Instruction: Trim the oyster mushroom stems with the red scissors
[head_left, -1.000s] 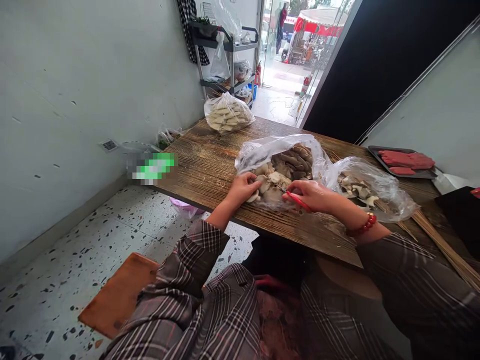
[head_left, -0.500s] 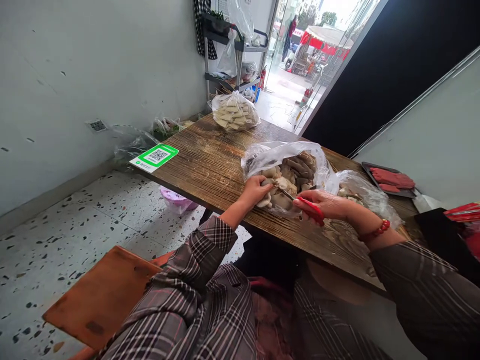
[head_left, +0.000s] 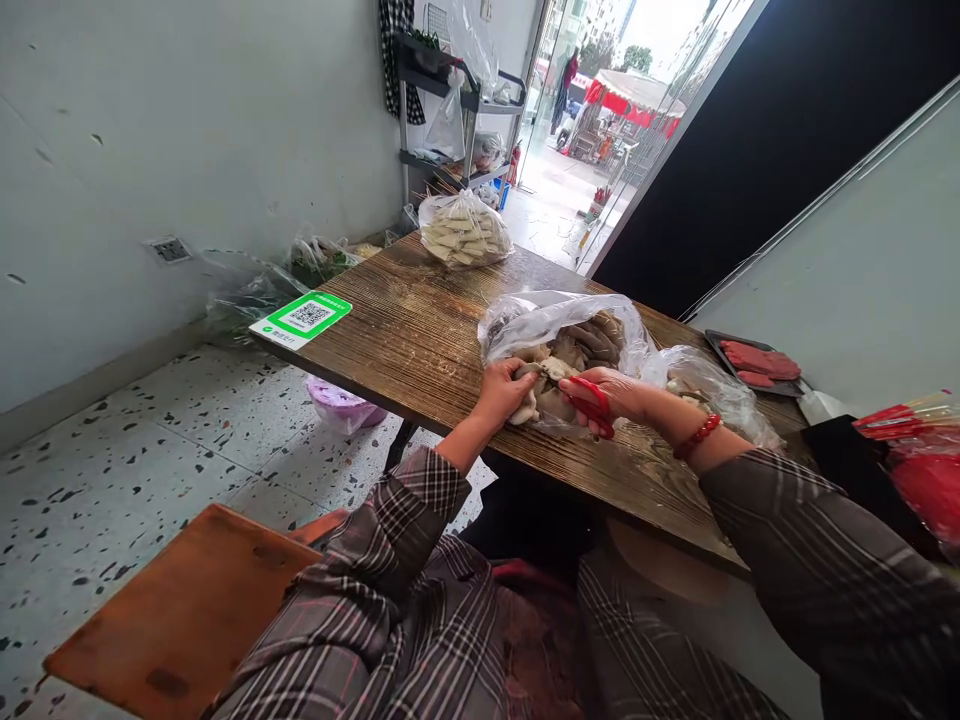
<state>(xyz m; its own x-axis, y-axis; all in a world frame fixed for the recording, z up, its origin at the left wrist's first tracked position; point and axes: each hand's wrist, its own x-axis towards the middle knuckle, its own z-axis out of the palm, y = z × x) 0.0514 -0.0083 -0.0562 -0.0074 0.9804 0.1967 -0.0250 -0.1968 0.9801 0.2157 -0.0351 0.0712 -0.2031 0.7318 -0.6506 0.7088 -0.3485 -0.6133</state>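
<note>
My left hand (head_left: 508,388) is closed on a grey-brown oyster mushroom (head_left: 529,370) at the near side of an open clear plastic bag (head_left: 559,318). Red-handled scissors (head_left: 592,400) are in my right hand (head_left: 616,392), their tips hidden near the mushroom's stem between my hands. More oyster mushrooms (head_left: 596,340) fill the bag beneath and behind my fingers. To the right of my right hand lies a second plastic bag (head_left: 724,395) with pale pieces in it.
The wooden table (head_left: 405,330) carries a tied bag of pale slices (head_left: 465,230), a green QR code card (head_left: 302,318) and a black tray of red meat (head_left: 754,362). An orange-brown stool (head_left: 180,610) stands at left. Behind the table is a shelf cart (head_left: 469,100).
My right hand with the scissors has moved slightly left, closer to my left hand and the mushroom. The whole view has shifted a little. My left hand keeps its hold.
</note>
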